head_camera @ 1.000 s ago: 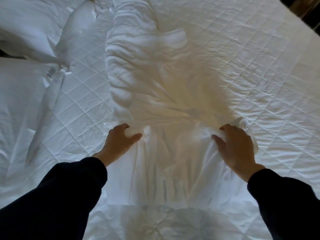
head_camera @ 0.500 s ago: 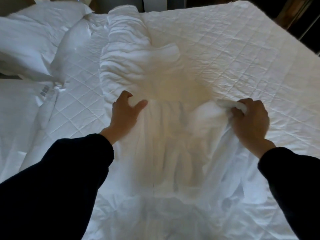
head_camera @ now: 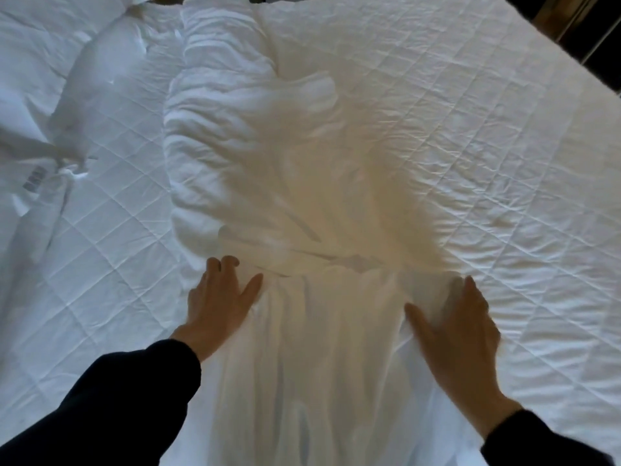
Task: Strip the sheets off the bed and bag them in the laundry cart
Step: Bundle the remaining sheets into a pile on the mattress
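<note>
A white sheet lies bunched in a long heap down the middle of the bed, over the quilted mattress pad. Its near end runs toward me as a flatter strip between my hands. My left hand rests flat on the sheet's left edge, fingers spread. My right hand lies flat on its right edge, fingers apart and a little blurred. Neither hand grips the cloth. Dark sleeves cover both arms. The laundry cart is not in sight.
White pillows and loose white linen with a barcode tag lie at the left. A dark floor and a wooden frame show past the bed's far right corner.
Both hands let go of the pinched cloth and now lie flat and open on the sheet. The heap has been pulled a little nearer to me.
</note>
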